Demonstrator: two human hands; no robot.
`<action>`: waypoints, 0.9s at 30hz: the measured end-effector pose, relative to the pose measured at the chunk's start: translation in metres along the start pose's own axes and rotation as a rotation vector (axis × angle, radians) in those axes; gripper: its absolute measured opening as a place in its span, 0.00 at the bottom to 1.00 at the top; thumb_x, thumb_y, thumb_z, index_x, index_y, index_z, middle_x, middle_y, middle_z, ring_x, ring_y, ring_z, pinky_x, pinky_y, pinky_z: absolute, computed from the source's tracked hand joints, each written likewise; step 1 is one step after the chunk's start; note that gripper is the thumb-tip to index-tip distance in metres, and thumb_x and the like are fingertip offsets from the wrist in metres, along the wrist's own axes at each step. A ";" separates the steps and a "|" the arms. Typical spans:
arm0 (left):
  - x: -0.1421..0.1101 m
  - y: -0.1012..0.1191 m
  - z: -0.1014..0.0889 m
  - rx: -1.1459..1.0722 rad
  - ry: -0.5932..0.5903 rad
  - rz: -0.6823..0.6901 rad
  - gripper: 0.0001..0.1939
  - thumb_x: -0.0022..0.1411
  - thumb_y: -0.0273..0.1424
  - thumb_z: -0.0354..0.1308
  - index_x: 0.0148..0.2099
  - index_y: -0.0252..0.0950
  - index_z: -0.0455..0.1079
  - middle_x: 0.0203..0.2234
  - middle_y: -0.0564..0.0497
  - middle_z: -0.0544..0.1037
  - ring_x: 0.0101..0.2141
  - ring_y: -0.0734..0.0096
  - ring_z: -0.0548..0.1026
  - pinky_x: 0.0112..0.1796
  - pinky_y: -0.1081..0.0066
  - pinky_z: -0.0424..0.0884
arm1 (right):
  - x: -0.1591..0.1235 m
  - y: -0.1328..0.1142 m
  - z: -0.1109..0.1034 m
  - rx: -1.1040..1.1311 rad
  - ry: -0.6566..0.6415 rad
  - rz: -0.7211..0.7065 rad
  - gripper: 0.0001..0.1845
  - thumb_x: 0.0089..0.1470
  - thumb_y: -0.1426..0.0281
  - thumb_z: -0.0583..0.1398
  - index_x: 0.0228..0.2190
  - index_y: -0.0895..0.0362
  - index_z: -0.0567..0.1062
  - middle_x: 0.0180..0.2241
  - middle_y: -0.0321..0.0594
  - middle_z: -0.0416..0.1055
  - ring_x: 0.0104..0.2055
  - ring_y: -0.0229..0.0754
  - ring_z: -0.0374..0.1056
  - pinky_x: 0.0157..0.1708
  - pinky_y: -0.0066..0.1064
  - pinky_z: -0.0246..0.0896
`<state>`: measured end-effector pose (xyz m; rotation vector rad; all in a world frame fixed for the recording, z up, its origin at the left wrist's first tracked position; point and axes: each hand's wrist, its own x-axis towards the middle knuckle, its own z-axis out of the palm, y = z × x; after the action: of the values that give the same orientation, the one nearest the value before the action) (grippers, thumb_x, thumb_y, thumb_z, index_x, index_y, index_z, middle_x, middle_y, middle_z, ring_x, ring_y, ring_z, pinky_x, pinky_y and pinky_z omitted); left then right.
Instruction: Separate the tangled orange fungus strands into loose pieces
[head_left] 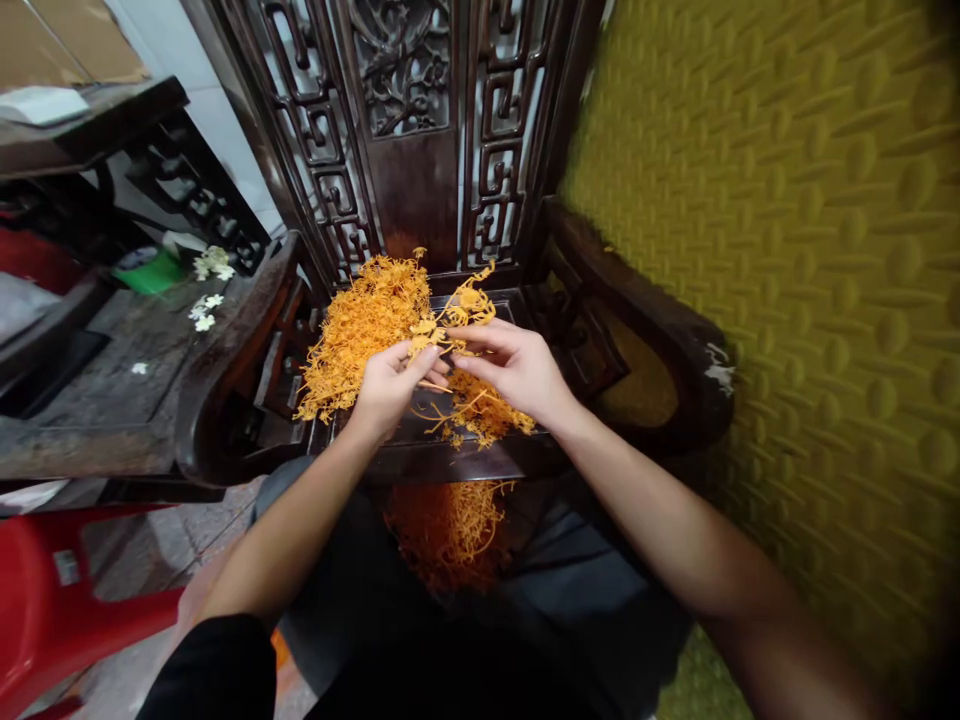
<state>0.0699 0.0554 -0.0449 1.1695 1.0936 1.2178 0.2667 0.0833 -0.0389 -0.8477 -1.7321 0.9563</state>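
My left hand is closed on an orange branching sprig, thumb on top. My right hand meets it from the other side, fingers pinched at the sprig's stems. Thin and tangled, the sprig rises above both hands and looks like plastic flower parts; its exact kind I cannot make out. Left of the hands, a large heap of similar orange pieces lies on the dark wooden chair seat. A smaller orange pile sits beneath my right hand, partly hidden by it.
A carved chair back stands behind the heap, with curved armrests at either side. More orange strands show below the seat edge, between my legs. Left are a dark bench, white blossoms, a green container and a red stool.
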 end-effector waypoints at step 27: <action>-0.011 0.031 -0.007 0.588 -0.312 0.107 0.22 0.66 0.41 0.61 0.22 0.36 0.68 0.15 0.55 0.69 0.18 0.79 0.63 0.21 0.74 0.57 | -0.006 -0.030 -0.018 -0.362 -0.106 -0.267 0.19 0.63 0.59 0.62 0.53 0.52 0.77 0.44 0.44 0.74 0.48 0.49 0.68 0.51 0.46 0.66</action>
<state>0.0589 0.0450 -0.0148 1.8161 1.1927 0.7635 0.2819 0.0684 -0.0104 -0.7749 -2.0864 0.5259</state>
